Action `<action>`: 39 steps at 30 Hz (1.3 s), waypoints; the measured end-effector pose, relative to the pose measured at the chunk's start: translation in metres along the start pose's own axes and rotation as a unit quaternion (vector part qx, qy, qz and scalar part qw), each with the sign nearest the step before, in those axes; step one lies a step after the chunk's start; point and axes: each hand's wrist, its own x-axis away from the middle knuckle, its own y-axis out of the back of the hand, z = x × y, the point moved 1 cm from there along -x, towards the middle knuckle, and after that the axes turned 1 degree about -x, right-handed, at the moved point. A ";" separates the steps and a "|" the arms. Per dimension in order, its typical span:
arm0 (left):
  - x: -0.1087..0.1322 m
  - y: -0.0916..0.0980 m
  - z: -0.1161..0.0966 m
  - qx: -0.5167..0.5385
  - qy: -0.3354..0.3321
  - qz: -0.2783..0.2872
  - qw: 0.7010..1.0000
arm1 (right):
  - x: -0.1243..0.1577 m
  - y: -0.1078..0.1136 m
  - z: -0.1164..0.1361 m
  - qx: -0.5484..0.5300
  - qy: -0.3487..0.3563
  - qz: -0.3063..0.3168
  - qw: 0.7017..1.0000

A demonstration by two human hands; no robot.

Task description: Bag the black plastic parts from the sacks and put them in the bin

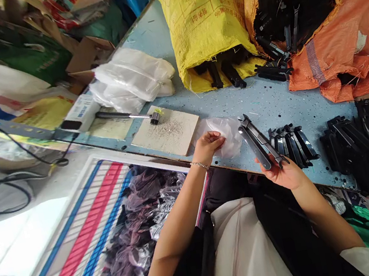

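Note:
My right hand (285, 171) is closed round a pair of long black plastic parts (258, 140), held slanted above the table's front edge. Beside it, my left hand (207, 146) pinches the edge of a small clear plastic bag (226, 133) lying on the blue speckled table (271, 103). A row of similar black parts (290, 140) lies just right of the held pair.
A bigger heap of black parts (359, 136) sits at the right. Yellow (205, 15) and orange (331, 21) sacks of such parts lie at the back. A hammer (130, 115) rests by a worn board (167, 134). A striped bag of packed pieces (142, 221) stands below left.

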 end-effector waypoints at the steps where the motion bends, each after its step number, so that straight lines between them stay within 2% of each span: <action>1: 0.000 -0.001 0.001 0.001 -0.016 -0.009 1.000 | -0.002 0.001 -0.003 -0.018 -0.018 0.012 1.000; 5: -0.001 -0.001 0.005 -0.024 -0.058 -0.023 0.998 | -0.017 -0.001 -0.021 -0.074 -0.093 0.044 0.992; 8: -0.001 0.008 0.007 -0.073 -0.078 -0.049 0.993 | -0.028 -0.005 -0.032 -0.087 -0.080 0.008 0.993; 10: 0.000 0.016 0.007 -0.155 -0.110 -0.065 0.980 | -0.030 -0.007 -0.035 -0.102 -0.057 -0.008 0.993; 12: 0.001 0.021 0.005 -0.279 -0.158 -0.054 0.946 | -0.029 -0.010 -0.038 -0.114 -0.068 0.001 0.991; 16: 0.001 0.024 -0.001 -0.503 -0.246 -0.033 0.828 | -0.028 -0.010 -0.042 -0.122 -0.117 0.015 0.985; 18: 0.005 0.024 -0.006 -0.549 -0.275 -0.045 0.788 | -0.028 -0.009 -0.041 -0.128 -0.118 0.021 0.984; 20: 0.015 0.020 -0.012 -0.554 -0.323 -0.039 0.767 | -0.028 -0.008 -0.038 -0.129 -0.124 0.044 0.983; 22: 0.033 0.011 -0.015 -0.534 -0.396 -0.003 0.747 | -0.030 -0.010 -0.036 -0.120 -0.142 0.074 0.980; 24: 0.057 -0.003 -0.014 -0.502 -0.463 0.064 0.728 | -0.036 -0.012 -0.035 -0.093 -0.133 0.086 0.983; 27: 0.091 -0.025 -0.006 -0.455 -0.497 0.161 0.721 | -0.045 -0.015 -0.036 0.028 -0.013 0.024 0.999; 29: 0.106 -0.036 -0.002 -0.443 -0.484 0.195 0.729 | -0.045 -0.021 -0.039 0.129 0.073 -0.031 0.989; 31: 0.119 -0.039 -0.004 -0.449 -0.465 0.209 0.734 | -0.036 -0.030 -0.040 0.256 0.130 -0.053 0.956; 33: 0.134 -0.028 -0.016 -0.465 -0.437 0.202 0.743 | -0.021 -0.042 -0.035 0.396 0.147 -0.014 0.906; 34: 0.144 -0.015 -0.025 -0.476 -0.413 0.192 0.752 | -0.012 -0.046 -0.030 0.458 0.144 0.021 0.877; 36: 0.164 0.025 -0.042 -0.509 -0.338 0.171 0.773 | 0.005 -0.049 -0.014 0.556 0.147 0.057 0.816; 37: 0.174 0.051 -0.048 -0.531 -0.290 0.168 0.778 | 0.012 -0.046 -0.002 0.612 0.163 0.033 0.773; 38: 0.182 0.077 -0.050 -0.553 -0.244 0.176 0.777 | 0.017 -0.042 0.010 0.673 0.186 -0.020 0.716; 39: 0.188 0.103 -0.049 -0.554 -0.212 0.172 0.787 | 0.020 -0.036 0.022 0.731 0.205 -0.088 0.644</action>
